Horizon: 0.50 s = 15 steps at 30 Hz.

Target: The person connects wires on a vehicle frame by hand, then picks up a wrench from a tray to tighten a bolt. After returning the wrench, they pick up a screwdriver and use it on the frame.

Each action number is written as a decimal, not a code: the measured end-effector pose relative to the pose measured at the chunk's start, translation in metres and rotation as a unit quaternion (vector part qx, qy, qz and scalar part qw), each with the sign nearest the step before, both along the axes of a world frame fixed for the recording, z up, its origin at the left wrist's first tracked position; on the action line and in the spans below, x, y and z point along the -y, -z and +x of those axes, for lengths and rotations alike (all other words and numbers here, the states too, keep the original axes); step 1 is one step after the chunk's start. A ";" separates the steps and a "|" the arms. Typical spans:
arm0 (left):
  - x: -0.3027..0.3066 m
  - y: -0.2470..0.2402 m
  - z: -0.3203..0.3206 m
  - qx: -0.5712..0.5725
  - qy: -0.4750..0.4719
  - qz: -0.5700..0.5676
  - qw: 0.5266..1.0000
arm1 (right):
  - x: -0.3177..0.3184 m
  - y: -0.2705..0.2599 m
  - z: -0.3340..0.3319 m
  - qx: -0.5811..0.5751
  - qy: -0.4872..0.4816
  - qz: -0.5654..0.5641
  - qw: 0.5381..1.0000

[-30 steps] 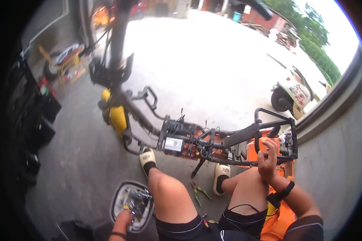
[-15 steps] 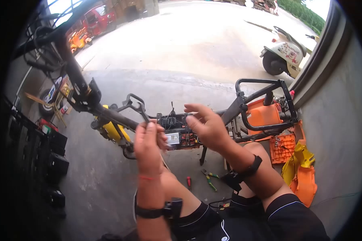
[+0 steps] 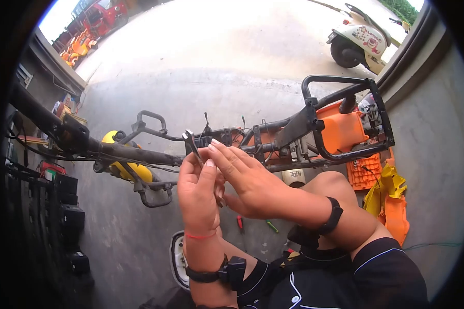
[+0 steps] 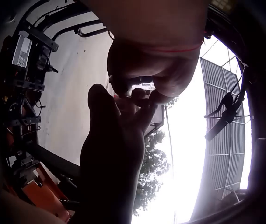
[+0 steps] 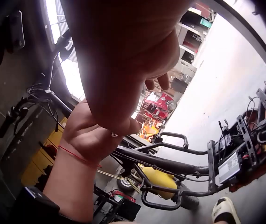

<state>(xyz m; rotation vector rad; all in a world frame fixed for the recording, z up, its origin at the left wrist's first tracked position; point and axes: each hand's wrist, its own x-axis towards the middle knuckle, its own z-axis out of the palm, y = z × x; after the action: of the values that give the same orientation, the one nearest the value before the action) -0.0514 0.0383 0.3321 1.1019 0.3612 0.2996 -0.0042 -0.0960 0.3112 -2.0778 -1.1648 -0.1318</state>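
My left hand (image 3: pixel 195 191) is raised in front of the bare black scooter frame (image 3: pixel 134 153). It grips an open-end wrench (image 3: pixel 189 141) whose forked end points up past the fingertips; the rest is hidden in the hand. My right hand (image 3: pixel 252 185) comes in from the right, its fingers extended and laid against the left fingertips beside the wrench. In the left wrist view the right hand (image 4: pixel 112 149) is a dark silhouette meeting the left. The right wrist view has the left palm (image 5: pixel 93 137) partly behind the right hand.
Below, a white-rimmed tray-like part (image 3: pixel 178 257), a red-handled tool (image 3: pixel 239 222) and green-handled pliers (image 3: pixel 272 226) lie on the floor. Orange panels (image 3: pixel 395 219) lie at right. Black boxes (image 3: pixel 73 216) line the left. A white scooter (image 3: pixel 363 41) stands outside.
The left hand has risen from the white-rimmed part with the wrench. The right hand has come from the frame's rear end across to meet it. The head view has shifted.
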 end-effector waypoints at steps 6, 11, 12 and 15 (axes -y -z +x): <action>-0.007 -0.005 -0.005 0.027 0.027 -0.058 0.998 | -0.003 -0.006 0.008 -0.089 -0.090 0.083 0.988; -0.016 -0.011 -0.020 0.045 0.054 0.000 0.998 | 0.001 -0.018 0.015 -0.081 -0.124 0.128 0.981; -0.018 -0.013 -0.024 0.042 0.055 -0.001 0.998 | 0.003 -0.018 0.016 -0.072 -0.142 0.143 0.977; -0.020 -0.020 -0.035 0.053 0.109 -0.003 0.993 | 0.011 -0.023 0.016 -0.128 -0.157 0.166 0.965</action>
<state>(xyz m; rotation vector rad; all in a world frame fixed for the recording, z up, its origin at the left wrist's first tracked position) -0.0861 0.0582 0.3517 1.1047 0.1460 0.1629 0.0122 -0.1065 0.3342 -1.5468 -1.2027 0.0858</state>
